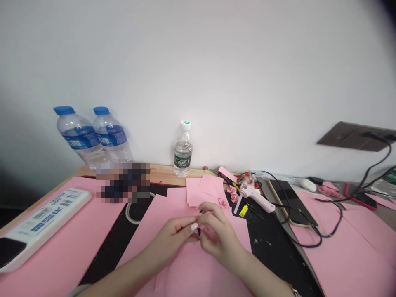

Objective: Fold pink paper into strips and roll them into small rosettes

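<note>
My left hand (182,232) and my right hand (221,233) meet over the pink paper sheets (198,272) in front of me. Thumb and fingers of both hands close together on a small pink paper piece (195,237), which the fingers mostly hide; its shape cannot be made out. Just beyond my hands lie smaller pink paper squares (206,187). Several folded pink paper roses (234,198) sit to the right of these squares. Beside them rests a white and pink hot glue gun (255,198) with a yellow tag (243,211).
Two blue-capped water bottles (82,138) lean at the back left, and a smaller bottle (183,152) stands by the wall. A long white box (43,227) lies at left. On the right are a phone (292,202), black cables (309,243) and more pink sheets (349,247).
</note>
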A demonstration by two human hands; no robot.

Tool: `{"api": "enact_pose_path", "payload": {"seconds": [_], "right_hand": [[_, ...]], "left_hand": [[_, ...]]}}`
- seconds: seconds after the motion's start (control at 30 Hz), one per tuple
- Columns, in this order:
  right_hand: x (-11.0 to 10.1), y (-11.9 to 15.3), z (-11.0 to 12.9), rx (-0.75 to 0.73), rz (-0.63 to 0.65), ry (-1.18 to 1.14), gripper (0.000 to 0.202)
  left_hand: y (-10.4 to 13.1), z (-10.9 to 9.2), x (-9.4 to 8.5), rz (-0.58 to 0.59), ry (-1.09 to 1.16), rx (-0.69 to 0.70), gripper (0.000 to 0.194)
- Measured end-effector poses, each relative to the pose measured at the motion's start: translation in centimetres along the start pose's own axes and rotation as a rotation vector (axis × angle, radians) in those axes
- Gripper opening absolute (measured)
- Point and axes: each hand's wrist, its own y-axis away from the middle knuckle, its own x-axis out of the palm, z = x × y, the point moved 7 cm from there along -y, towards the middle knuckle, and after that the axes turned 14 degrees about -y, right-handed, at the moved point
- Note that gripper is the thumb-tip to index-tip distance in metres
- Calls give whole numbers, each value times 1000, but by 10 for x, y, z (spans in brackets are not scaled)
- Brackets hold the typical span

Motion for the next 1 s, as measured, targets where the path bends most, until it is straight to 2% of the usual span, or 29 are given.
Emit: {"api": "enact_pose_path", "payload": {"seconds": [0.2, 0.3, 0.43, 0.6, 0.83, 1.0], "right_hand": [[0, -3, 4, 17, 47, -36, 34], [-1, -4, 6, 23, 58, -59, 34], [-5, -4, 6, 44, 12, -62, 35], [-12, -1, -3, 87, -106, -43, 15], [-9, 0, -2, 83, -93, -8, 8], [-3, -1, 6, 11, -56, 56, 28]], "left_hand": [[1, -3, -5, -15, -105, -33, 31], [0, -3, -7, -14, -81, -63, 32], [-1, -1, -12, -66, 39, -88, 23], [0, 5, -14, -138, 190, -141, 28], [1, 3, -13, -184, 190, -92, 19], [3, -2, -14, -237, 118, -78, 21]]}}
